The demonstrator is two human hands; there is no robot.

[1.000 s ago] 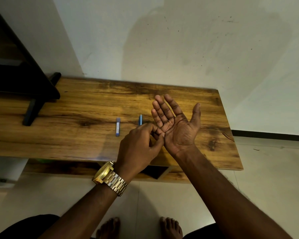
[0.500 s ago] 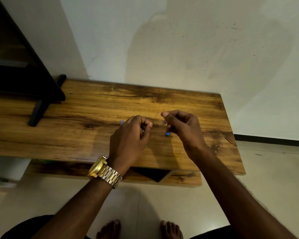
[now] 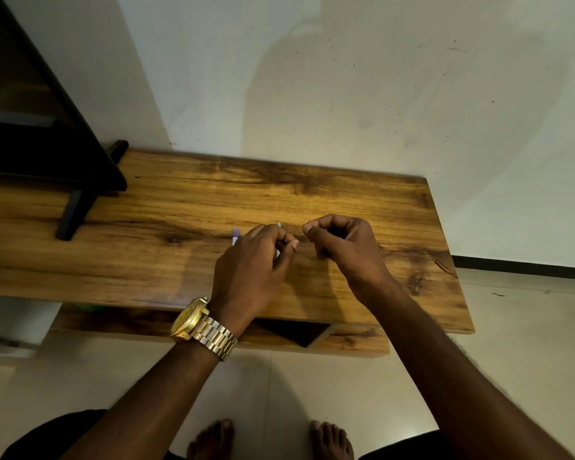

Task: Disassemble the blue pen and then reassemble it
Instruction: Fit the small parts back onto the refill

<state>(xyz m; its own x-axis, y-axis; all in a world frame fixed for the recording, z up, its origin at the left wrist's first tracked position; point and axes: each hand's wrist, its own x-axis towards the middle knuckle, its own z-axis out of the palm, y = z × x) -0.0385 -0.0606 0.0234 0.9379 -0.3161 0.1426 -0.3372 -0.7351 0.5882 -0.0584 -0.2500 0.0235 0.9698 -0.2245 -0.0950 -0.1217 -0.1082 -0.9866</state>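
Observation:
My left hand (image 3: 253, 260), with a gold watch at the wrist, is curled over the wooden table (image 3: 146, 260). It pinches a thin pale pen part (image 3: 278, 225) whose tip shows above the fingers. Just to its right, my right hand (image 3: 342, 244) is curled with thumb and forefinger pinching a small pen part (image 3: 307, 222); only a dark tip shows. The two hands' fingertips are nearly touching. A blue pen piece (image 3: 235, 235) lies on the table, mostly hidden behind my left hand.
A black stand with a slanted leg (image 3: 70, 214) occupies the table's left end. The white wall (image 3: 346, 94) rises directly behind the table. A lower shelf (image 3: 346, 340) sits under the top. My bare feet (image 3: 266, 439) are on the tiled floor.
My right palm, open and facing up a second ago, has turned over and curled. Both hands have come down close to the table, each pinching a pen part.

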